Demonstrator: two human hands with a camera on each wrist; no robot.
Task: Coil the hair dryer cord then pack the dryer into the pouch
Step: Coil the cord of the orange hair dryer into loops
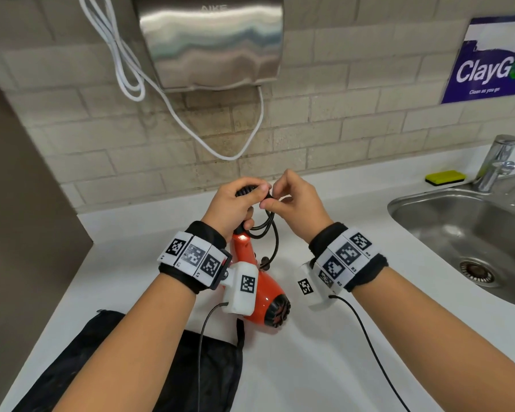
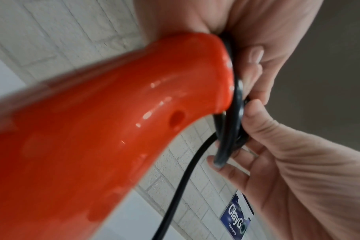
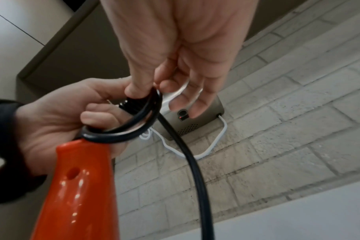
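the pouch (image 1: 149, 373) lies nearest, on the counter (image 1: 324, 367). the dryer (image 1: 252, 281) handle and cord (image 1: 272, 233) loops are gripped by the left hand (image 1: 235, 203); cord is pinched, seemingly, by the right hand (image 1: 295, 200). loops should be kept even and pinned.

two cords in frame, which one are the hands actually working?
The black cord, looped at the end of the orange hair dryer handle; the left hand holds the loops and the right hand pinches it. The white cord hangs untouched on the wall.
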